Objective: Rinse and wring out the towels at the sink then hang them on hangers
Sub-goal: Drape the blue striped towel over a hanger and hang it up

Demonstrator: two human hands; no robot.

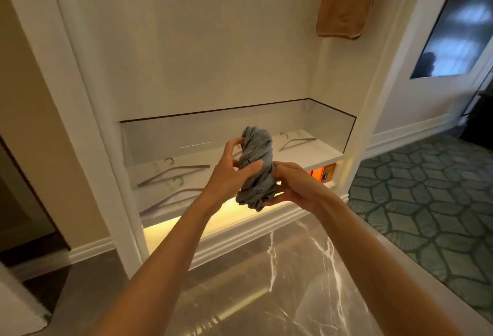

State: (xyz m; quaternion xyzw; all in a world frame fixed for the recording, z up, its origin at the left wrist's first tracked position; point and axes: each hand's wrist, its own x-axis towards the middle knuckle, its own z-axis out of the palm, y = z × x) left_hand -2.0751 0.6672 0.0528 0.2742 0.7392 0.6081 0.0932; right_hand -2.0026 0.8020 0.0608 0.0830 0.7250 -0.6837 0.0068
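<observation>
Warm, dim indoor light. A bright yellow strip (186,219) glows just below the shelf (306,148), and the polished marble floor (266,290) under the shelf throws back soft glare. Straight lines bow near the frame edges; everything looks slightly soft.

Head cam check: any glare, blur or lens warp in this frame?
Head view: warm strip light under the shelf blows out behind the grey towel; glare streaks on the marble floor; wide-angle bows the alcove frame; lower-left corner blurred.
</observation>
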